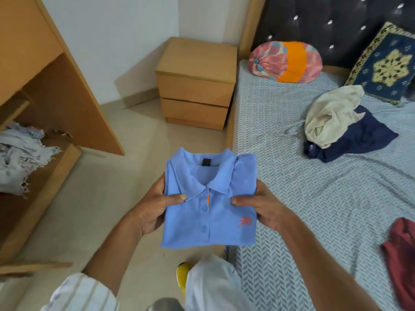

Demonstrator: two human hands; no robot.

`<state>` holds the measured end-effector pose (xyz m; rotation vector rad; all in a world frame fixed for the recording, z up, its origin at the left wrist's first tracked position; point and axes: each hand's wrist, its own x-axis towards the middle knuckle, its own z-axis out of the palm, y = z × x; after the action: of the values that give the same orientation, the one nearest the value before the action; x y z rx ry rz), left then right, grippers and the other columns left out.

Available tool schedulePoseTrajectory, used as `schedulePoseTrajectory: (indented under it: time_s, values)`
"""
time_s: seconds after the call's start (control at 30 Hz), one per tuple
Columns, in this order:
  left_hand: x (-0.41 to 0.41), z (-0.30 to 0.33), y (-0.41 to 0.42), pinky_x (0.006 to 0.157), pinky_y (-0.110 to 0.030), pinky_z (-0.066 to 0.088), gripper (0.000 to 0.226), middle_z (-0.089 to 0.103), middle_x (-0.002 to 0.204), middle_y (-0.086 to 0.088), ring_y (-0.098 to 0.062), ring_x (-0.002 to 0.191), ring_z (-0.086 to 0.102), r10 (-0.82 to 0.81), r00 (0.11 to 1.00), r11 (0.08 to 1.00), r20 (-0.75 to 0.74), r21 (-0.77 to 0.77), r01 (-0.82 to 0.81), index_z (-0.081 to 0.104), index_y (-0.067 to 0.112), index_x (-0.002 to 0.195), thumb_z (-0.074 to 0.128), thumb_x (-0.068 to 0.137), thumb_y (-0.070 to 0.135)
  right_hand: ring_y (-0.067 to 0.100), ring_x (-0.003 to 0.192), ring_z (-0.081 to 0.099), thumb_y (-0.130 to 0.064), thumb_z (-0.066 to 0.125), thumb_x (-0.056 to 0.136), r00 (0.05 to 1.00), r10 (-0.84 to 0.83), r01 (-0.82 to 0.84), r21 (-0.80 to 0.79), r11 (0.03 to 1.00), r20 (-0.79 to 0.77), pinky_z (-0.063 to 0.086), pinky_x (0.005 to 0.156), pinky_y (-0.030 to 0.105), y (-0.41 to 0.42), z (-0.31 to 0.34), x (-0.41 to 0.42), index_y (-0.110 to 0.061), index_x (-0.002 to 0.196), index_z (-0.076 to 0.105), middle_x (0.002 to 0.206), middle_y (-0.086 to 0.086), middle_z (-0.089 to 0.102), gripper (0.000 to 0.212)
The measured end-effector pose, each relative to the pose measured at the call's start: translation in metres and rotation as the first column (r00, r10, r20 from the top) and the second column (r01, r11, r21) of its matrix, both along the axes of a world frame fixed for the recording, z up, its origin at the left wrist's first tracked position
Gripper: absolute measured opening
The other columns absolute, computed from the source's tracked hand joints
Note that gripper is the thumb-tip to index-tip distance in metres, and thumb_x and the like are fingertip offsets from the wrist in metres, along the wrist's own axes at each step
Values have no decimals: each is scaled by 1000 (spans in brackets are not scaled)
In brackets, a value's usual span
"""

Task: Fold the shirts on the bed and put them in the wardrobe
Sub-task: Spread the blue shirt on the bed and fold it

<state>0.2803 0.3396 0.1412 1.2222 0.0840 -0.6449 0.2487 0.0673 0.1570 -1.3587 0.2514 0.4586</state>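
Blue and neatly squared, the polo shirt (208, 205) sits between our hands, folded small with collar and placket facing up so the fold keeps its shape while we carry it. Our left hand (152, 209) grips its left edge, thumb laid over the front just below the collar and fingers tucked out of sight underneath; our right hand (262, 209) mirrors it on the other edge, thumb on top. We judge this two-sided hold is there to stop the layers from sliding apart (a one-handed pinch would let the far side droop).

We hold the shirt over the floor, clear of the bed (292, 187), which lies to the right of our right hand. Up and to the left of our left hand stands the open wardrobe (56, 97), its lower shelf already carrying a heap of pale cloth (20, 162). That looks like the destination, so this shirt seems done with folding and ready to be shelved.

Beyond our right hand, on the bed, a cream shirt (330, 115) lies crumpled on a navy shirt (359, 140), and a red shirt (402, 254) is bunched near the frame's right edge: all unfolded, so most of the task remains.
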Motion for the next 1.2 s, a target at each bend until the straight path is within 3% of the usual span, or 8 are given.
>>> schedulePoseTrajectory:
  time_s: [0.43,0.63,0.7,0.77,0.9,1.07,1.13,1.2]
  values:
    - [50,265,81,96,-48,51,72,63,131,-15,-35,119,62,-10,988,994,-152,108,27,47,22,141,74,78,-1,40,113,65,11,70,80,949,262,-253,70,965,-175,46,97,67,75,245,78,-16,134,53,123,20,66,63]
    - [83,322,143,91,-42,55,61,65,127,-16,-32,116,64,174,975,977,-139,149,-153,53,18,135,74,79,6,47,116,60,4,74,76,889,439,-432,84,898,-126,40,97,75,143,296,158,-18,131,56,126,25,63,63]
    - [89,327,167,97,-47,52,54,63,131,-15,-31,117,63,264,954,953,-144,191,-235,53,19,136,71,86,8,45,116,61,1,75,73,861,493,-485,92,870,-125,41,97,73,170,305,181,-16,133,54,126,24,63,65]
    - [96,329,198,100,-48,51,50,61,135,-11,-28,119,62,383,915,909,-126,229,-349,50,25,140,63,95,7,43,115,62,4,73,73,833,538,-529,96,843,-128,43,97,70,205,311,208,-12,134,54,127,24,63,65]
    - [110,340,260,85,-36,58,56,69,123,-4,-23,109,68,601,797,783,-53,238,-575,52,25,133,69,87,-2,43,117,61,10,67,76,762,643,-637,94,765,-74,45,98,67,286,321,262,-11,137,50,128,24,62,67]
    - [131,340,344,94,-42,56,49,71,120,0,-23,113,66,769,639,627,-11,203,-752,56,29,125,59,92,-7,36,112,66,23,57,77,717,695,-693,53,719,-52,56,84,51,399,331,317,-18,137,50,123,15,68,73]
    - [135,340,377,102,-46,50,44,67,125,0,-25,121,60,810,587,564,7,264,-782,57,27,125,61,93,-3,33,109,68,23,58,76,687,724,-724,29,690,-63,59,79,46,444,330,334,-18,136,51,120,13,70,73]
    - [137,340,404,97,-49,51,41,67,121,-8,-29,113,64,854,520,480,22,352,-803,59,18,124,67,89,-1,30,105,69,23,59,75,636,768,-770,2,638,-78,60,76,43,483,329,347,-18,130,55,115,10,72,69]
